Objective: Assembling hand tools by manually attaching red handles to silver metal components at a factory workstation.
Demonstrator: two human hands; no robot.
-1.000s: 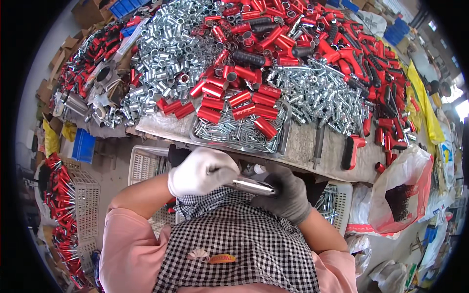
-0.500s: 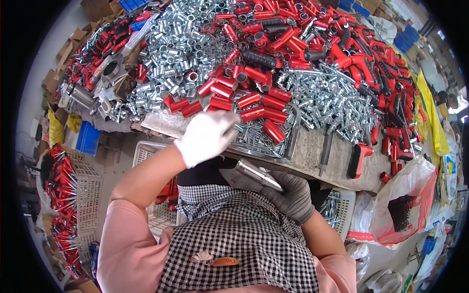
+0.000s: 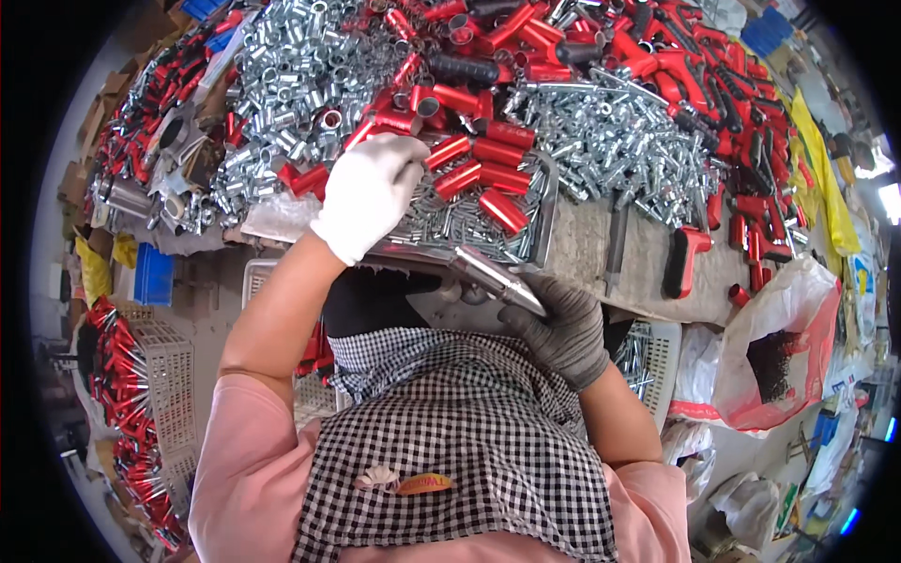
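My left hand (image 3: 368,197), in a white glove, reaches over the left end of a metal tray (image 3: 544,220). Its fingers are bent, with a gap to the thumb, and nothing shows between them. Beneath and beside the fingertips lie shiny red tubes (image 3: 458,180); whether the glove touches one is hidden. My right hand (image 3: 568,328), in a dark grey glove, is closed around the lower end of a silver metal tube (image 3: 493,280). That tube slants up and left in front of the tray's near edge. Small metal pins (image 3: 441,223) fill the tray under the red tubes.
Silver rings (image 3: 291,89) are heaped at the back left, and metal fittings (image 3: 610,131) at the right. Red-and-black handles (image 3: 690,261) lie along the right side. A plastic bag (image 3: 779,347) hangs at the right edge; crates (image 3: 169,375) stand at lower left.
My left hand has moved farther out over the red tubes. My right hand still holds the silver tube near the tray's front edge. The whole view has shifted slightly.
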